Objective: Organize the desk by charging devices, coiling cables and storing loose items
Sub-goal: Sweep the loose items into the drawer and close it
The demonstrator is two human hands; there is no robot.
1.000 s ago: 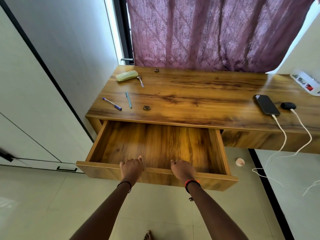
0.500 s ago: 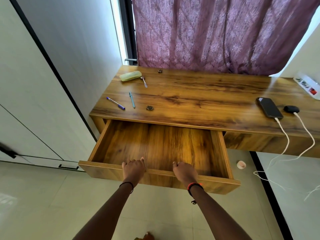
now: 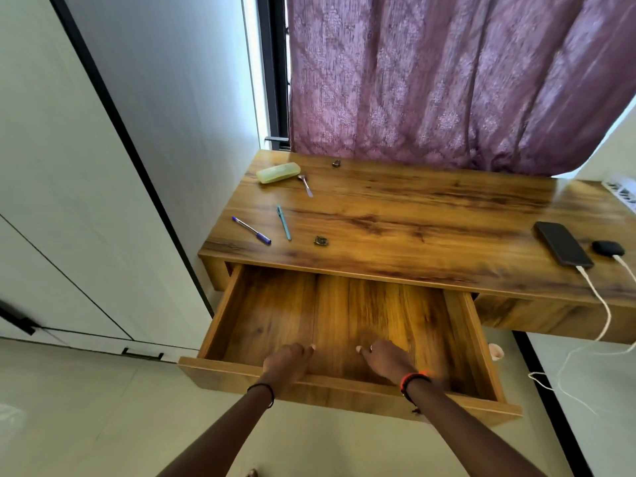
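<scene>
While holding nothing, left hand (image 3: 287, 361) and right hand (image 3: 385, 360) loose just inside the drawer (image 3: 344, 387) front, reach beyond the drawer's back for purple pen (image 3: 251, 230), teal pen (image 3: 284, 223), green case (image 3: 278, 172) and spoon (image 3: 305, 185); lay flat inside.

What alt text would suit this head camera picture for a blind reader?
A left hand and right hand reach over the front of an open drawer under a desk. On the desk lie a purple pen, teal pen, green case, spoon and plugged-in phone.
</scene>
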